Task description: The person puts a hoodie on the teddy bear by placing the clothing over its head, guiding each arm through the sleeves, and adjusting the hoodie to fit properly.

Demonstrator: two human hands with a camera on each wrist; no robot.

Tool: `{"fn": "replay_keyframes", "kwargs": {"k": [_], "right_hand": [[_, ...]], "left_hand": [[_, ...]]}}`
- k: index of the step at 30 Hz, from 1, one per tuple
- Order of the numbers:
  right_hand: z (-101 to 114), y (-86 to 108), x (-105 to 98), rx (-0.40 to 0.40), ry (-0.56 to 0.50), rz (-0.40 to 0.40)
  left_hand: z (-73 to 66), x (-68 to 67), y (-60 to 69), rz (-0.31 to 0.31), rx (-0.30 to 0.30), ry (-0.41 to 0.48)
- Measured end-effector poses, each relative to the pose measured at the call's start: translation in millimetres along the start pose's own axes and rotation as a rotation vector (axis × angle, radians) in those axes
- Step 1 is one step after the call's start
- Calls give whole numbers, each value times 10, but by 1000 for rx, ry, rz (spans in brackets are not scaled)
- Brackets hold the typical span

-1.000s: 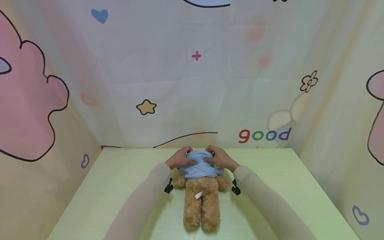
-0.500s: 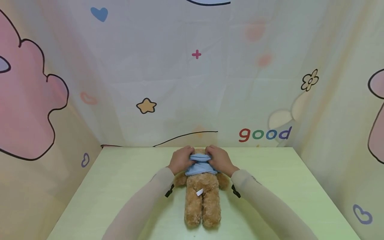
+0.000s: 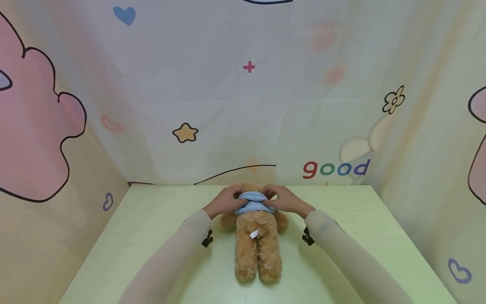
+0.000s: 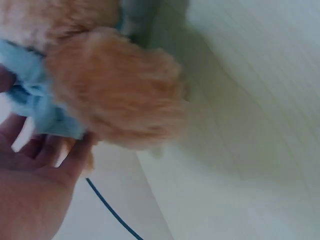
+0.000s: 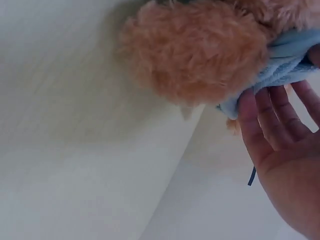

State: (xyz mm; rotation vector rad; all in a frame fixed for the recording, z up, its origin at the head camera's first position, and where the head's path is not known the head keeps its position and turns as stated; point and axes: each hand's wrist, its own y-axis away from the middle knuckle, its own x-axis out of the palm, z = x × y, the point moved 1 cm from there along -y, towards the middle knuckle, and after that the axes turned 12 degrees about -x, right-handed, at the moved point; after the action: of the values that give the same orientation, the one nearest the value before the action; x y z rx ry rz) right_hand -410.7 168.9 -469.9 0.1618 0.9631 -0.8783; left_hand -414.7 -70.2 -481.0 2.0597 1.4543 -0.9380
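Note:
A brown teddy bear [image 3: 258, 240] lies on the table with its legs toward me and a small white tag [image 3: 254, 234] between them. Around its upper body is a light blue top [image 3: 253, 207], bunched into folds, and brown fur shows beyond it. My left hand [image 3: 225, 201] pinches the top's left side between thumb and fingers. On the other side, my right hand [image 3: 287, 200] holds the cloth the same way. Both wrist views show a furry arm [image 4: 120, 90] beside the blue cloth, with fingers under the cloth's edge. The bear's face is hidden.
The pale green table [image 3: 159, 236] ends at a printed curtain [image 3: 212, 101] just beyond the bear's head. Curtain sides also stand left and right. Black buckles [image 3: 207, 239] hang from both wrists.
The blue top, earlier spread over the head end, is now folded down and bunched, baring fur there. My hands drew together, then spread slightly apart. The bear shifted a little away from me.

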Motion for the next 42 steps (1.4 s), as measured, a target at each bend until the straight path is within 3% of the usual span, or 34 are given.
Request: {"fn": "replay_keyframes", "kwargs": {"k": [2, 5, 9, 12, 13, 17, 20, 24, 29, 33, 37, 40, 42], "right_hand": [[29, 23, 11, -30, 4, -1], [105, 44, 47, -59, 100, -31], [250, 113, 72, -77, 264, -128], [359, 214, 65, -121, 222, -110], [391, 256, 57, -136, 179, -80], [434, 417, 25, -132, 59, 80], [430, 498, 44, -88, 53, 117], [421, 515, 171, -107, 154, 96], [372, 461, 345, -200, 318, 60], [379, 446, 433, -297, 469, 14], [408, 449, 505, -444, 672, -72], [424, 452, 562, -527, 772, -130], [437, 459, 569, -520, 792, -142]], "left_hand": [[-6, -31, 28, 46, 19, 15], [-13, -36, 72, 46, 48, -17], [-52, -23, 199, -99, 71, -67], [-96, -32, 348, -161, 103, -110], [-113, -34, 404, -141, 115, -123], [-148, -24, 629, 39, 118, -223], [-142, 13, 721, 77, 110, -299], [-109, 80, 742, 11, 161, -327], [-79, 185, 703, -48, 246, -381], [-101, 250, 714, -109, 327, -483], [-133, 312, 722, -216, 407, -632], [-142, 361, 718, -262, 424, -716], [-156, 357, 733, -252, 407, -725]]}}
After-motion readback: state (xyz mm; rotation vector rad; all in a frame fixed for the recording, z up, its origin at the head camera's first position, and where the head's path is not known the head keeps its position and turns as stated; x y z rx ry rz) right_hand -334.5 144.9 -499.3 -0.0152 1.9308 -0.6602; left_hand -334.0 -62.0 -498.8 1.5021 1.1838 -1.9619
